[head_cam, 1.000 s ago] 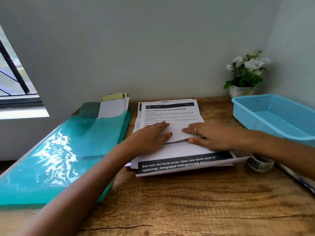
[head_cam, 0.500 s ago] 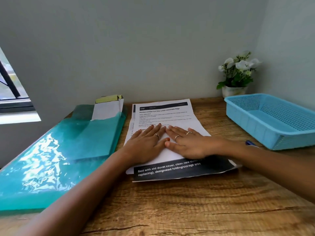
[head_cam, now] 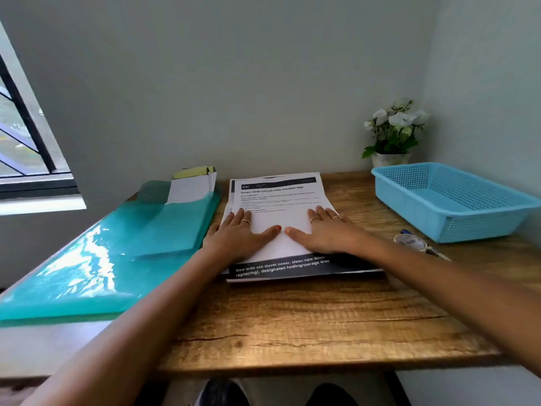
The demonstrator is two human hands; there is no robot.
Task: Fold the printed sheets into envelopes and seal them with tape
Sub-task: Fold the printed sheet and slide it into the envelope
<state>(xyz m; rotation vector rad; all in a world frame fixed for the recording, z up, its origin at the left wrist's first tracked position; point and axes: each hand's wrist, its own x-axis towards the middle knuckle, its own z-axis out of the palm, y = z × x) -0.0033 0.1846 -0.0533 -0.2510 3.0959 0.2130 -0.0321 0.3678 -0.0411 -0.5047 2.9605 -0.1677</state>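
- Left hand (head_cam: 240,234) flat on the top sheet (head_cam: 281,218), fingers straight and spread, thumb pointing inward.
- Right hand (head_cam: 323,231) likewise flat and spread, thumb tip nearly meeting the left thumb; both press down and pinch nothing.
- The sheet looks folded up from its near edge; the crease seems to run under the heels of the hands, though we cannot see it clearly.
- It lies on a stack (head_cam: 281,269) of printed pages in the middle of the bench (head_cam: 292,317), a black printed band showing at the stack's near edge.
- Our judgement: the step is flattening the fold. To do it well, we would check that the side edges line up, then run the palms outward from the centre so the crease sets without skewing, while the lower pages hold steady.
- Tape roll (head_cam: 409,243) just right of the stack, beside a blue basket (head_cam: 456,200); not yet needed.
- Teal folder (head_cam: 102,259) to the left, with envelopes (head_cam: 193,186) standing at its far end.
- Potted flowers (head_cam: 392,133) in the far corner.
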